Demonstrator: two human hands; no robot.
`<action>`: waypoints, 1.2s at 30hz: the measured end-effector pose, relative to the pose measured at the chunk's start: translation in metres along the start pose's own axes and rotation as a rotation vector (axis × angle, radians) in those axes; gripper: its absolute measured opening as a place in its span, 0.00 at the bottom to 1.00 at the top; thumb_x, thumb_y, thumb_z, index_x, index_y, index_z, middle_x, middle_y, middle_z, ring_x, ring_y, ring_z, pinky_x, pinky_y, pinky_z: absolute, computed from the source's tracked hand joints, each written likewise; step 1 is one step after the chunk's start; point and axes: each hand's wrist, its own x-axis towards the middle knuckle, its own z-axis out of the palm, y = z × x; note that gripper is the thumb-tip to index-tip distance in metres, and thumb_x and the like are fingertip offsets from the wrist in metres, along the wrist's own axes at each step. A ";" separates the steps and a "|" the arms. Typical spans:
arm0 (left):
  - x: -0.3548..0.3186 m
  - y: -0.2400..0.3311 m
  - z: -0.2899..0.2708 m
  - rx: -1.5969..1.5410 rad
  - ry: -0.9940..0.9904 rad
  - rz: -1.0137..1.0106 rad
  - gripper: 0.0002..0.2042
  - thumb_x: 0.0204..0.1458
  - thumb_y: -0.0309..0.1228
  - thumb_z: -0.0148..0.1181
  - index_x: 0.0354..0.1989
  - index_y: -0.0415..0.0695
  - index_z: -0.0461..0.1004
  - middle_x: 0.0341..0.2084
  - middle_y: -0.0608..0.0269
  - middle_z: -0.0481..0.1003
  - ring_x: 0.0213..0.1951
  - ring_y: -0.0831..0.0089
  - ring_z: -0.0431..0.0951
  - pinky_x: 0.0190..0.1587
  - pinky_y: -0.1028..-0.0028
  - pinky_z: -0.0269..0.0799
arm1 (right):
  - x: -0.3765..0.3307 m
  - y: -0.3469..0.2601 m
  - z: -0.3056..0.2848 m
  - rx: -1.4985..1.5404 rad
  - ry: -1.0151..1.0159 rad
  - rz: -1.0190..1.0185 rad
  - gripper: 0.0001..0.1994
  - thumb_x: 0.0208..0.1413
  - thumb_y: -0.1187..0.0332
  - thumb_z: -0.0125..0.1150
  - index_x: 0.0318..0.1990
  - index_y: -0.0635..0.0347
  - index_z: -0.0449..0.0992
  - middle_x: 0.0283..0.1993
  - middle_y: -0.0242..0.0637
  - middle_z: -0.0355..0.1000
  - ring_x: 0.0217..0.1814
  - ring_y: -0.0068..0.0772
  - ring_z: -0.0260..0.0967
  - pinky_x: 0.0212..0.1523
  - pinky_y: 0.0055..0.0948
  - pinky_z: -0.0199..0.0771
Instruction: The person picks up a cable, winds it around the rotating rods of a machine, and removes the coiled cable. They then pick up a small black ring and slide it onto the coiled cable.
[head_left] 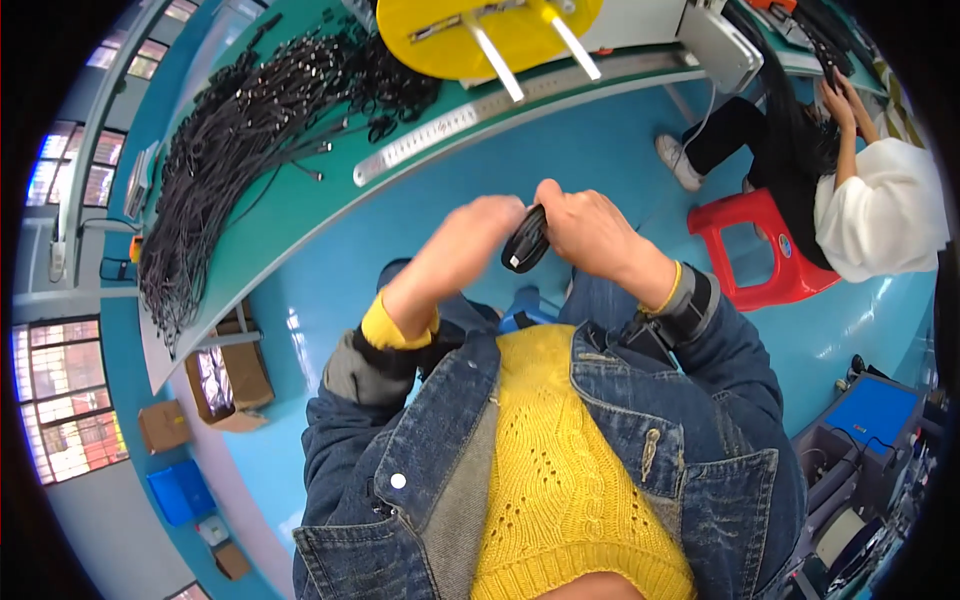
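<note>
A small coiled bundle of black cable [524,243] hangs in front of my body, above my lap. My right hand [592,232] is closed around its right side, thumb on top. Beside the coil's upper left is my left hand [468,243], slightly blurred, its fingers pinched together at the top of the bundle. What lies between those left fingertips, if anything, is too small to make out. On the green table ahead lies a large heap of black cables [255,130], some with metal plug ends.
A white ruler strip [420,145] runs along the table [285,215] edge, near a yellow round-topped fixture with two white rods [490,35]. At right, another person [880,210] sits by a red stool [765,250]. Cardboard boxes [240,375] stand at left; a machine [870,420] is lower right.
</note>
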 end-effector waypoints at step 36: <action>-0.063 0.000 0.012 -1.309 -0.245 -1.242 0.10 0.47 0.32 0.59 0.29 0.39 0.67 0.17 0.67 0.67 0.16 0.83 0.65 0.12 0.82 0.58 | 0.026 -0.028 0.077 0.727 -0.314 0.047 0.11 0.39 0.72 0.52 0.32 0.64 0.74 0.24 0.53 0.71 0.25 0.52 0.70 0.27 0.40 0.71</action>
